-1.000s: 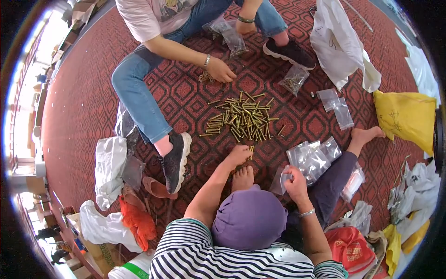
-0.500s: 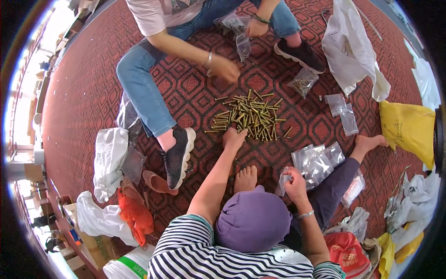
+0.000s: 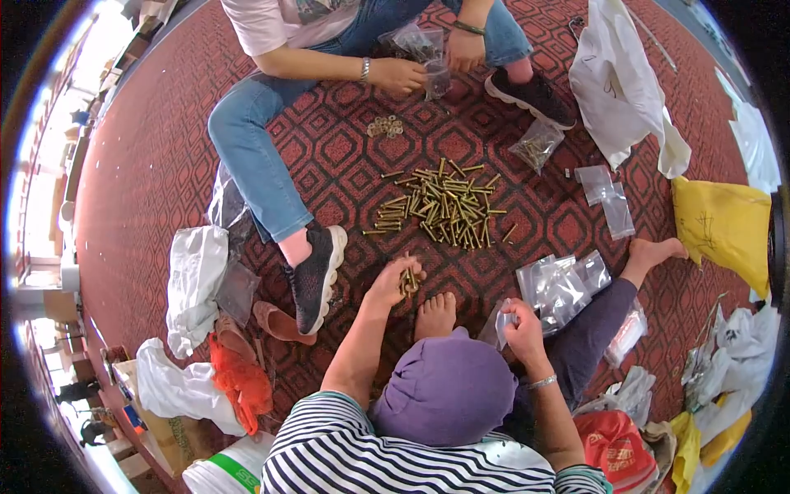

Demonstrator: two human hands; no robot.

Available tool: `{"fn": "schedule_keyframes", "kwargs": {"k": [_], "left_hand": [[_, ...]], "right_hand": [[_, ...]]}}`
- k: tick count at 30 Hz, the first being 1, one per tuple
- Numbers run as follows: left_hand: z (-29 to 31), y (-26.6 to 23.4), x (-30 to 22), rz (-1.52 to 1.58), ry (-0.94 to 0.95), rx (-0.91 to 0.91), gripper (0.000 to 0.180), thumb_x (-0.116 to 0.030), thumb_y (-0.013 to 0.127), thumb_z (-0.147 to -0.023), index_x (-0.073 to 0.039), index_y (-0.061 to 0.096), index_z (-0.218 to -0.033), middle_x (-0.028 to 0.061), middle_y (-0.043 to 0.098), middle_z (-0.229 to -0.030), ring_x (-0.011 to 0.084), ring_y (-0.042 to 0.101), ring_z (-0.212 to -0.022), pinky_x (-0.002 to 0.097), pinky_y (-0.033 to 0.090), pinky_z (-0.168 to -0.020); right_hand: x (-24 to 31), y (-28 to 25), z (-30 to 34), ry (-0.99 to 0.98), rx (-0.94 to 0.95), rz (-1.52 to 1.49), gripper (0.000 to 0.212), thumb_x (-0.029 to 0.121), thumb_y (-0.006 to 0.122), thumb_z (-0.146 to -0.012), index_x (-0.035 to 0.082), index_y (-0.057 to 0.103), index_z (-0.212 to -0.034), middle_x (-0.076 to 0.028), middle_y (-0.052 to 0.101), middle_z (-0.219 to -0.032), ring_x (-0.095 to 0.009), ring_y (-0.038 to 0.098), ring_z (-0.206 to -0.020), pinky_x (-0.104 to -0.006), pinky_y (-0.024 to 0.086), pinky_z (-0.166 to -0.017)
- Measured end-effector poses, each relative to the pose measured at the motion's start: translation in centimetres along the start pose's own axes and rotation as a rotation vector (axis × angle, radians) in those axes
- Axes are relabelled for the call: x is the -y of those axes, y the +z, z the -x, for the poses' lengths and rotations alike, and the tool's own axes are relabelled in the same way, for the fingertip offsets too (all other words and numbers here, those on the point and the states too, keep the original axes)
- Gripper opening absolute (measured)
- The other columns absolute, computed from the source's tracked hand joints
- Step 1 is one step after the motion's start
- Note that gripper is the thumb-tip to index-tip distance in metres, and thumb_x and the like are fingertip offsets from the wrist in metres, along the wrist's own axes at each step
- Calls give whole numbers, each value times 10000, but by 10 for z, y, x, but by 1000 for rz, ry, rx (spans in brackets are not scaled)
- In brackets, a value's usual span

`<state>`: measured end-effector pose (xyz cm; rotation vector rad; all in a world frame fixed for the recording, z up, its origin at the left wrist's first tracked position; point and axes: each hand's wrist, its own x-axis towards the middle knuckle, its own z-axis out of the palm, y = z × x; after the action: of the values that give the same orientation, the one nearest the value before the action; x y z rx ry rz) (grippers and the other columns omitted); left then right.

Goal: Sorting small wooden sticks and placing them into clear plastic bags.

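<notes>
My left hand, between the pile and my bare foot, is closed around several brass-coloured screws. Just beyond it lies a loose pile of the same long screws on the patterned red carpet. My right hand pinches a small clear plastic bag near my right leg. Other clear bags lie in a stack beside that hand. Across from me, a person's hand reaches to a clear bag of small parts. Small washer-like rings sit in a heap in front of that person.
A clear bag with small parts and some flat bags lie right of the pile. White sack and yellow sack stand farther right. The person's dark shoe and a pink slipper are at the left.
My left hand has drawn back from the pile toward me with screws in it. The other person's hand has moved back to the bag, and a heap of rings now shows on the carpet.
</notes>
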<state>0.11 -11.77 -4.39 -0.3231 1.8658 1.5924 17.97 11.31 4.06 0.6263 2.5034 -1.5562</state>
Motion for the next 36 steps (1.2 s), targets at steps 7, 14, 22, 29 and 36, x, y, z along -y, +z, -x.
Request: {"fn": "schedule_keyframes", "kwargs": {"k": [7, 14, 22, 29, 36], "left_hand": [[-7, 5, -23, 431, -4, 18, 167, -218, 543, -831, -58, 579, -798, 46, 552, -641, 125, 494, -497, 220, 347, -411], [-57, 19, -38, -903, 397, -410, 261, -269, 606, -749, -8, 610, -760, 109, 564, -621, 195, 525, -503, 291, 414, -434], [-51, 23, -62, -893, 155, -150, 348, -316, 617, -727, 25, 581, -664, 125, 574, -607, 237, 496, -453, 326, 446, -499], [61, 49, -85, 127, 20, 266, 59, -64, 589, -763, -13, 608, -740, 21, 513, -546, 95, 440, -454, 215, 349, -432], [86, 89, -83, -117, 164, 407, 100, -108, 603, -751, -9, 603, -766, 38, 546, -593, 101, 455, -498, 228, 363, -460]], "right_hand": [[-8, 5, -5, -12, 22, -1, 258, -14, 475, -636, 39, 573, -869, -91, 559, -1088, -250, 540, -901, -274, 435, -708], [-4, 5, -9, 20, 32, 28, 265, -9, 480, -638, 35, 576, -881, -101, 545, -1115, -261, 535, -924, -275, 432, -727], [2, 1, -19, -97, -49, 76, 268, 11, 495, -634, 39, 584, -885, -112, 534, -1137, -284, 518, -999, -294, 423, -801], [30, 4, -43, -190, -61, 123, 318, 33, 528, -639, 29, 574, -954, -148, 496, -1187, -295, 506, -1043, -319, 418, -858], [38, 13, -39, -252, -104, 64, 399, 11, 546, -659, 30, 544, -1058, -137, 496, -1196, -285, 521, -1019, -315, 434, -830]]}}
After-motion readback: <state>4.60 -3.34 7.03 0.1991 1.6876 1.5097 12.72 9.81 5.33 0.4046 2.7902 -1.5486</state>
